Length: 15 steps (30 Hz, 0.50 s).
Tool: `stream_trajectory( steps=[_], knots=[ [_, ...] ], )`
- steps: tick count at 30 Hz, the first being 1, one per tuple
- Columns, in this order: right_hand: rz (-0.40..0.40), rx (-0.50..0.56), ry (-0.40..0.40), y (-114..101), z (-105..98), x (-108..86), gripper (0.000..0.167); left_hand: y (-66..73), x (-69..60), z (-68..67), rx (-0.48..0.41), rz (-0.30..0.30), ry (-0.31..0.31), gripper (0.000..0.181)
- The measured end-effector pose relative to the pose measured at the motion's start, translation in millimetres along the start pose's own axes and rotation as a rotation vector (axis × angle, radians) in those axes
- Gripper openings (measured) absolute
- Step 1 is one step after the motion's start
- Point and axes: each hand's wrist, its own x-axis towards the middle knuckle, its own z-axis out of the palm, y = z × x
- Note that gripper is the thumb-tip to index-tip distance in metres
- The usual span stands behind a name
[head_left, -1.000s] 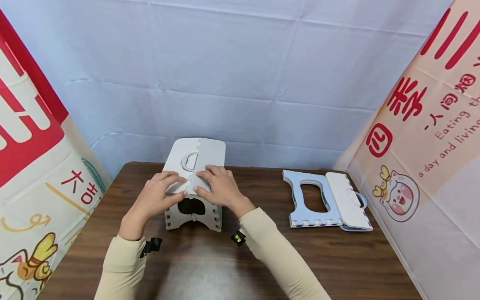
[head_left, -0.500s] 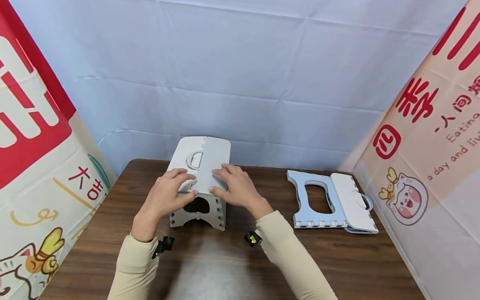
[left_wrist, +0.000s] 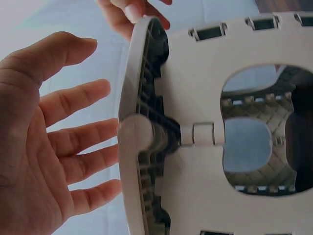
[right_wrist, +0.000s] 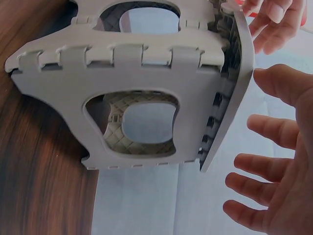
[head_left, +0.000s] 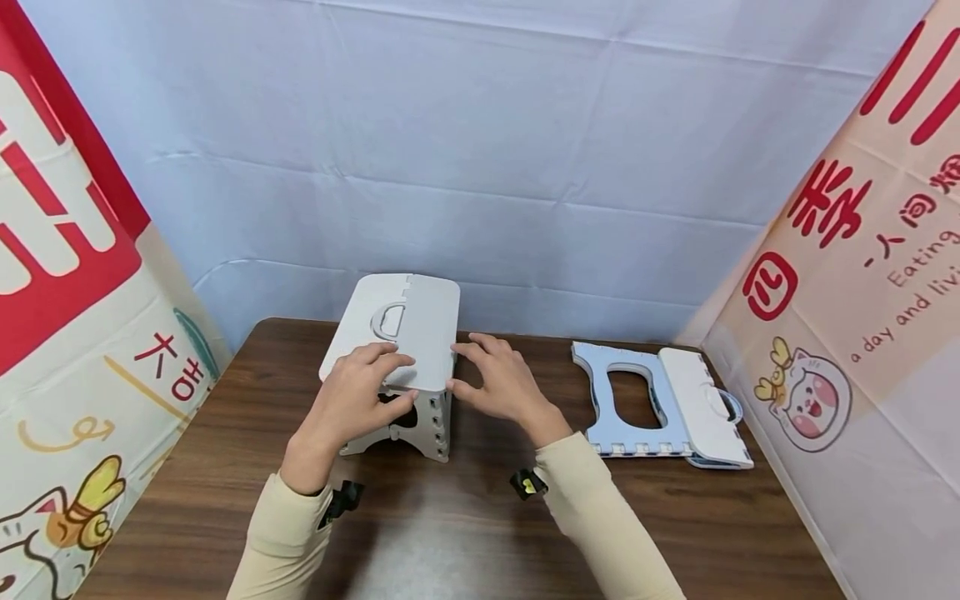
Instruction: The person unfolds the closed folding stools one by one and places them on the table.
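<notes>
A white folding step stool (head_left: 427, 321) stands unfolded on its legs at the table's back left, its carry handle lying flat in the top. Over the front left of the seat is my left hand (head_left: 356, 398), fingers spread and gently bent; in the left wrist view some fingertips (left_wrist: 111, 188) come close to the seat edge, and contact is unclear. My right hand (head_left: 504, 382) hovers by the seat's right edge, its thumb tip near or touching that edge in the right wrist view, the other fingers (right_wrist: 266, 166) apart from it. Neither hand grips anything.
A blue and white folding stool (head_left: 637, 400) lies folded flat at the right of the brown wooden table (head_left: 450, 533). Pale cloth (head_left: 480, 167) hangs behind the table, and printed banners (head_left: 810, 333) stand at both sides.
Both hands have shifted rightward across the seat; my right hand has moved off its top to beside the right edge. The stool stays unfolded in place, and the view has turned slightly.
</notes>
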Motion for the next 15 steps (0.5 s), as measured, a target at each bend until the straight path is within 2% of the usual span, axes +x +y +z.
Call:
stream_trajectory(
  steps=[6, 15],
  knots=[
    [0.031, 0.011, -0.015, 9, -1, -9.0, 0.052, 9.4, 3.5, 6.9, 0.004, 0.007, -0.017, 0.036],
    [0.055, 0.038, 0.013, 26, -3, -22.8, 0.053, 29.5, 11.1, 25.3, -0.017, 0.034, -0.057, 0.035]
  ],
)
